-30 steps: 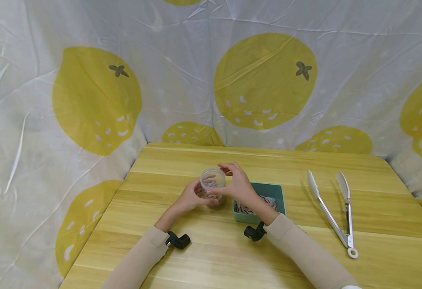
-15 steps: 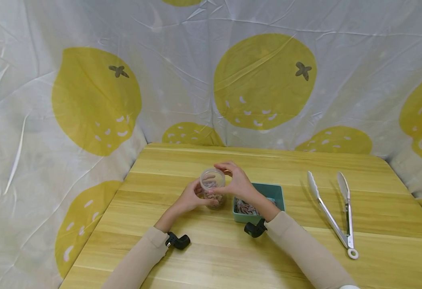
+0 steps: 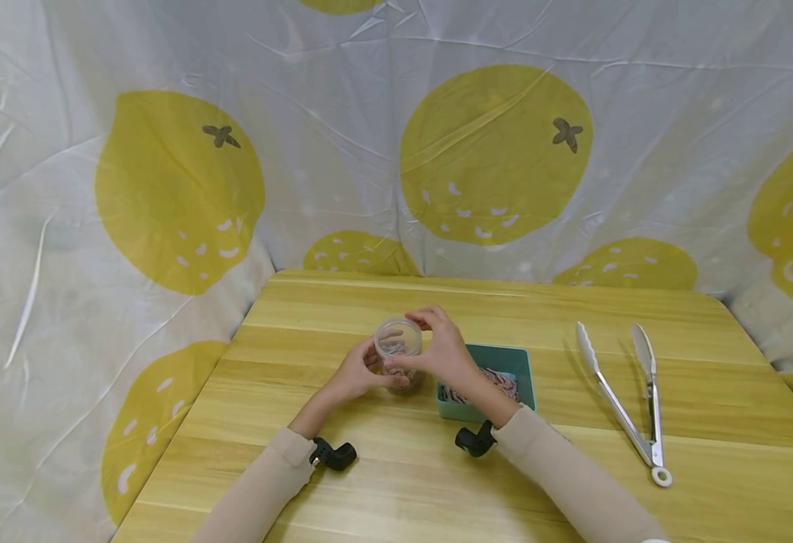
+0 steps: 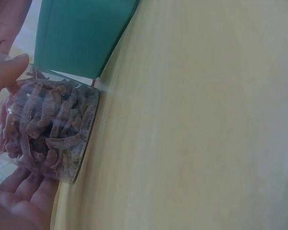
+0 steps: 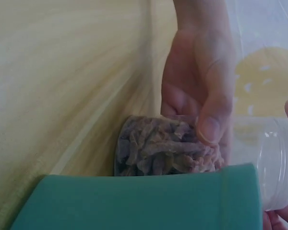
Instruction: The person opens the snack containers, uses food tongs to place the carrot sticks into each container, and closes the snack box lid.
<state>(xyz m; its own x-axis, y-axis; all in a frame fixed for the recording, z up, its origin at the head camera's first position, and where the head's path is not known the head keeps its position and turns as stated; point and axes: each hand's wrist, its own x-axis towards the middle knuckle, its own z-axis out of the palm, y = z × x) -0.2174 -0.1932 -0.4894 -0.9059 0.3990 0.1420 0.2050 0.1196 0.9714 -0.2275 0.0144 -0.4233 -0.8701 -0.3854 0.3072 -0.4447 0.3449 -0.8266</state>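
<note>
A clear plastic jar (image 3: 404, 383) stands upright on the wooden table, its lower part filled with brownish-pink dried strips (image 4: 43, 120). Thumb and fingers of my left hand (image 3: 351, 374) curl round the jar's body from the left. From the right, my right hand (image 3: 445, 354) grips the clear round top, thumb at the near side and fingers at the far side. The right wrist view shows the jar's ridged clear upper end (image 5: 277, 153) between the right fingertips. Right of the jar sits a teal box (image 3: 520, 366) with similar strips inside, partly hidden by my right forearm.
Metal tongs (image 3: 624, 419) with pale tips lie spread on the right side of the table (image 3: 396, 483). A lemon-print curtain (image 3: 342, 166) hangs behind and beside the table. Each wrist carries a small black camera (image 3: 333, 454).
My right fingers shift slightly round the jar's top, first leftward, then a little back. My left hand and the jar stay in place.
</note>
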